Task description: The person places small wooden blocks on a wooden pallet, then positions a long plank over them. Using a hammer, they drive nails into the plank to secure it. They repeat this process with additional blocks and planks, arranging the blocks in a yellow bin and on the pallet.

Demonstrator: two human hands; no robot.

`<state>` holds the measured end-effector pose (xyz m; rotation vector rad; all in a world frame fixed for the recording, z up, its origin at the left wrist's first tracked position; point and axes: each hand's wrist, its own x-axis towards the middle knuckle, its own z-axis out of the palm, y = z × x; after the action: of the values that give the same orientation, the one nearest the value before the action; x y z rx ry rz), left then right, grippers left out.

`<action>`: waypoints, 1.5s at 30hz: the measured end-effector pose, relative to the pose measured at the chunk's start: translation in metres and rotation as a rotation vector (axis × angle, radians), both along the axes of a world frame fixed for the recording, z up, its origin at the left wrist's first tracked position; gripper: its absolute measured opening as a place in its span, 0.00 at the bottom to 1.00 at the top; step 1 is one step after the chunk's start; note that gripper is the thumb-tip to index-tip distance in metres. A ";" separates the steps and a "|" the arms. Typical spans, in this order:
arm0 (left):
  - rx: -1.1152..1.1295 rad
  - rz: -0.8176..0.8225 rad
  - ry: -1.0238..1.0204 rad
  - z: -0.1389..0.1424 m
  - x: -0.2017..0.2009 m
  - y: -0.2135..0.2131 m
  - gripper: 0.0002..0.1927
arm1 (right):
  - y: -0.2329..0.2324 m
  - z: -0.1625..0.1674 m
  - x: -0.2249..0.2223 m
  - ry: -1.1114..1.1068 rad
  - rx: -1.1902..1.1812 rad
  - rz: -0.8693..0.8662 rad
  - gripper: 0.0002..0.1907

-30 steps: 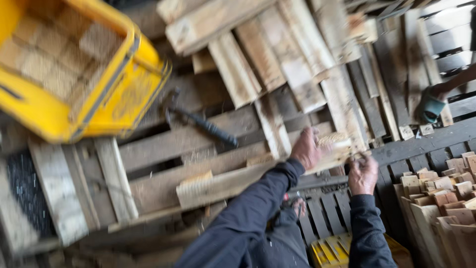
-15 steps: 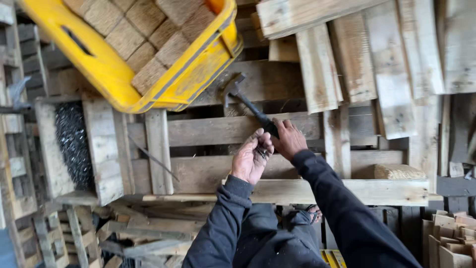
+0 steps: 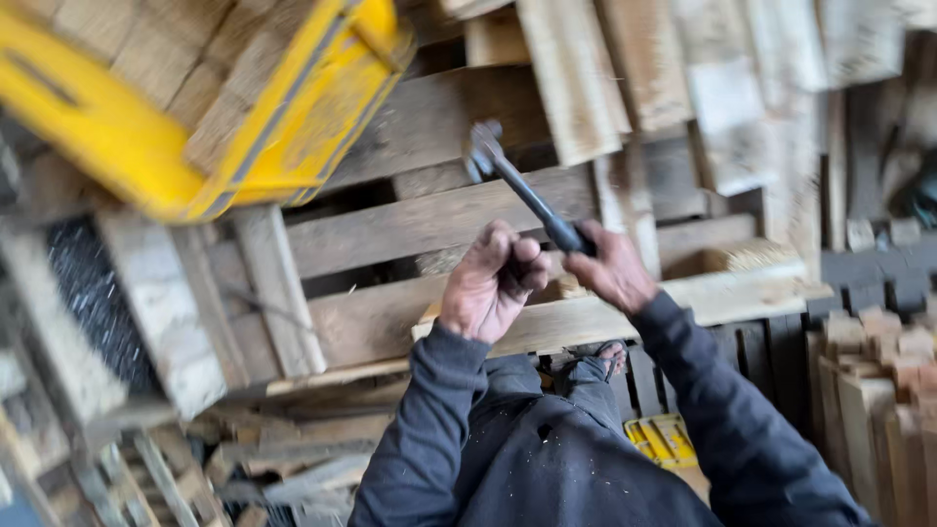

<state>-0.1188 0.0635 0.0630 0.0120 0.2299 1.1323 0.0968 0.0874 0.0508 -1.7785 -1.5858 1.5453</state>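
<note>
The hammer [image 3: 522, 190] is raised, its head up over the grey pallet boards [image 3: 429, 220] and its handle gripped in the right hand [image 3: 613, 268], fingers wrapped tight round it. The left hand [image 3: 491, 283] is curled nearly closed just beside it; whether it pinches a nail I cannot tell. Both hover above a pale plank [image 3: 625, 312] lying across the pallet. No blow looks landed yet; the nailing seems barely begun. A yellow crate [image 3: 146, 166] of wood blocks sits up left.

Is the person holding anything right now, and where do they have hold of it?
The right hand holds a hammer by the lower end of its dark handle. The left hand is curled shut; whether it holds anything cannot be told.
</note>
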 end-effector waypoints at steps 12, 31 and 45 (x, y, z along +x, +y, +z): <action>-0.101 -0.615 0.405 -0.026 0.260 -0.096 0.14 | -0.351 0.011 0.168 0.296 -0.134 -1.290 0.08; 1.104 0.001 1.587 -0.113 0.371 -0.089 0.05 | -0.371 -0.048 0.210 0.258 -0.064 -0.998 0.12; 1.114 -0.043 1.468 -0.110 0.371 -0.079 0.09 | -0.332 0.020 0.205 0.285 0.169 -1.049 0.15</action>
<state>0.2517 -0.0155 -0.0475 1.8544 0.8417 0.8835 0.3018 -0.2445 0.0706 -1.7215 -0.4432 1.0145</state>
